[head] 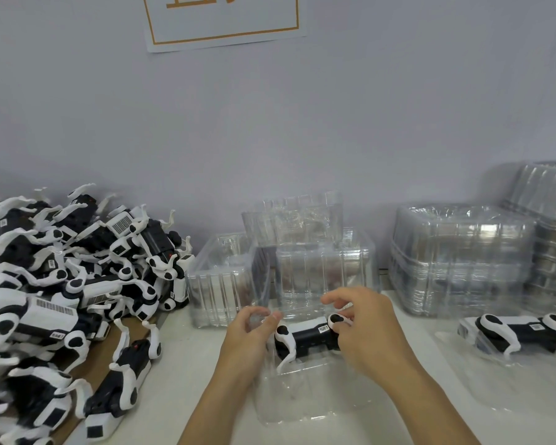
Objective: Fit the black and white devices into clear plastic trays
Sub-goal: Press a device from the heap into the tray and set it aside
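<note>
The white tabletop [186, 374] runs along a pale wall that carries a paper sign [222, 20] with an orange border. A large heap of black and white devices [71, 277] fills the tabletop's left end, partly on a brown cardboard sheet [109, 351]. At the right end stand tall stacks of clear trays [463, 258], and in front of them a packed tray [524, 342] holds one device. Toward the middle, against the wall, a few loose empty trays [289, 252] lean on each other. Nearest the tabletop's front edge lies the open clear tray [302, 390], with the device [309, 338] sitting in its far half. The left hand [247, 335] curls beside the device's left end, thumb and fingers close together; whether they pinch the plastic I cannot tell. The right hand [363, 326] grasps the device's right end with bent fingers.
</note>
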`<state>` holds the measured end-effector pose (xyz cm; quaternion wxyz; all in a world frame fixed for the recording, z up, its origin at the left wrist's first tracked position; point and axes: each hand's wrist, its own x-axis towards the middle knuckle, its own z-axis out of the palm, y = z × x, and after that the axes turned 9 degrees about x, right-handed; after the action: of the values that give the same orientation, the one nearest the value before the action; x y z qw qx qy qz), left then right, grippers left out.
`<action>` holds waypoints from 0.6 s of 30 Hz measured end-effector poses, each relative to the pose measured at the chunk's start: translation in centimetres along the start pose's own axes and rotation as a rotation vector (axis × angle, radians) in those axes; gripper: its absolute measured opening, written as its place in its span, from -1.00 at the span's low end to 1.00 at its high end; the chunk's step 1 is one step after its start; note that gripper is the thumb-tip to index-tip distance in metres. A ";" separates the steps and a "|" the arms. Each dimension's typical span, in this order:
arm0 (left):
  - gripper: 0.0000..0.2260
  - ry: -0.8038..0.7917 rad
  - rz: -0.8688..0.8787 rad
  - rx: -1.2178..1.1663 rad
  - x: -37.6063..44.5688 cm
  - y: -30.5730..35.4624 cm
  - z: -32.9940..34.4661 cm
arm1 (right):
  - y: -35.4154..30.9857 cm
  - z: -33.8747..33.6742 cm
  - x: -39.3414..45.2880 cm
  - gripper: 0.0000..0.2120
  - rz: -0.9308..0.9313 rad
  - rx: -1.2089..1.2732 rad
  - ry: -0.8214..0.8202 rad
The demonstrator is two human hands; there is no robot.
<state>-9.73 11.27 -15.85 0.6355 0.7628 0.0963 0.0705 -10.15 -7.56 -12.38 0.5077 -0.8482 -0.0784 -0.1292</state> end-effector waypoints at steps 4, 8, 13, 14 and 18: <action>-0.88 -0.018 -0.011 0.010 0.1 -0.1 -0.2 | 0.2 -0.1 -0.1 -0.54 -0.077 -0.084 0.003; -0.75 -0.086 0.006 0.024 0.3 -0.1 -0.3 | -0.1 -0.1 -0.1 -0.61 -0.064 -0.243 -0.028; -0.92 -0.051 0.009 0.034 0.4 -0.3 -0.1 | -2.1 1.8 -1.3 -0.81 -0.208 -0.284 -0.098; -0.96 -0.034 0.001 0.035 0.2 -0.1 0.0 | -2.5 2.4 -1.6 -0.81 -0.224 -0.280 -0.130; -0.83 -0.036 -0.019 0.014 0.1 0.0 0.1 | -3.3 4.3 -2.4 -0.84 -0.231 -0.285 -0.164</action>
<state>-9.57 11.16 -15.84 0.6324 0.7674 0.0925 0.0501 -12.69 -2.18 -12.27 0.3561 -0.9046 -0.1971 -0.1265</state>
